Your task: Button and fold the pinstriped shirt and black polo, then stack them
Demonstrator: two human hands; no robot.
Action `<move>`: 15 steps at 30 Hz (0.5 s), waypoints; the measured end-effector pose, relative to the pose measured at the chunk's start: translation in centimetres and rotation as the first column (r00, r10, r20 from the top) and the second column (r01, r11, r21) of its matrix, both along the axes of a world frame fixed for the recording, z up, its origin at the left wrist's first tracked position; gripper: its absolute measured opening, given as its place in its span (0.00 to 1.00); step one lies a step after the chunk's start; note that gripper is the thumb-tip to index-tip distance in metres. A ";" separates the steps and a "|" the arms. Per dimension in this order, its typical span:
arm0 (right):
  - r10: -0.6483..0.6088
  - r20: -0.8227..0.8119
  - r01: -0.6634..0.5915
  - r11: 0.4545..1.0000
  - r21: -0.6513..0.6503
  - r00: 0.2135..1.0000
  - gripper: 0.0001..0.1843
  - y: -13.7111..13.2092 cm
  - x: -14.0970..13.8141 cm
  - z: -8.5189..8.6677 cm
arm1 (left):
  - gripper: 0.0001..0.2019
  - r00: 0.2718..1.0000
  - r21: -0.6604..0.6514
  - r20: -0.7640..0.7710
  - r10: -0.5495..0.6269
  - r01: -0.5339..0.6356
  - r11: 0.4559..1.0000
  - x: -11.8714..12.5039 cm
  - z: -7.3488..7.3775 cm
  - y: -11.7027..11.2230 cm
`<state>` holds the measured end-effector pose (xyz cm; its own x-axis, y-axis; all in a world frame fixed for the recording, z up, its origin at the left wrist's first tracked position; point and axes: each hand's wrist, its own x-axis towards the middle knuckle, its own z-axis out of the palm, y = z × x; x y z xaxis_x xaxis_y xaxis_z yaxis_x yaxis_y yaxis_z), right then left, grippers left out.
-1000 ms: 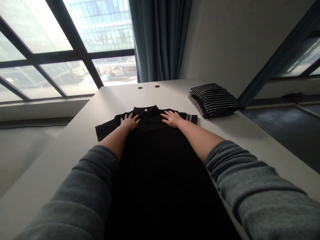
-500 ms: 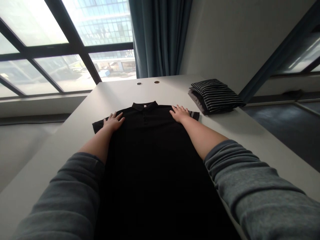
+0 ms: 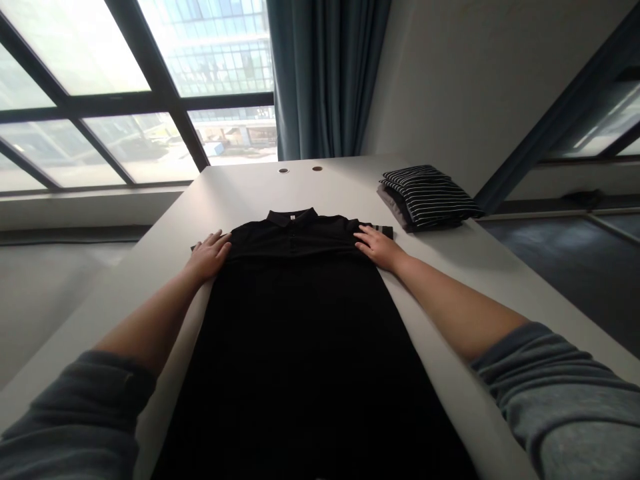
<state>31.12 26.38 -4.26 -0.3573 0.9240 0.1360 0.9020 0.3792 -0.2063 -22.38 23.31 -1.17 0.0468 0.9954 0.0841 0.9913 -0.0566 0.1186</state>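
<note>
A black polo shirt (image 3: 300,320) lies spread face up on the white table (image 3: 240,190), its collar toward the window and its lower part running out of view toward me. My left hand (image 3: 207,255) rests flat over the left sleeve, fingers extended, hiding most of that sleeve. On the other side, my right hand (image 3: 379,247) lies with fingers spread at the base of the right sleeve, whose striped cuff shows beyond it. Small wrinkles run along the shirt's right shoulder. Neither hand grips the cloth.
A stack of folded clothes (image 3: 430,197), striped black and white on top, sits at the table's far right. Two round holes (image 3: 317,169) are set near the far edge. Behind stand a blue curtain (image 3: 325,80) and a large window (image 3: 150,147).
Both hands have slid outward and slightly toward me, from the chest and shoulder area to the sleeves. The shirt's right shoulder has bunched a little.
</note>
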 end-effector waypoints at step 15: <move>-0.081 0.048 0.080 0.997 0.009 0.996 0.29 3.9 -5.9 3.7 | 0.35 0.990 -0.154 -0.114 -0.079 0.061 0.986 10.9 2.3 3.4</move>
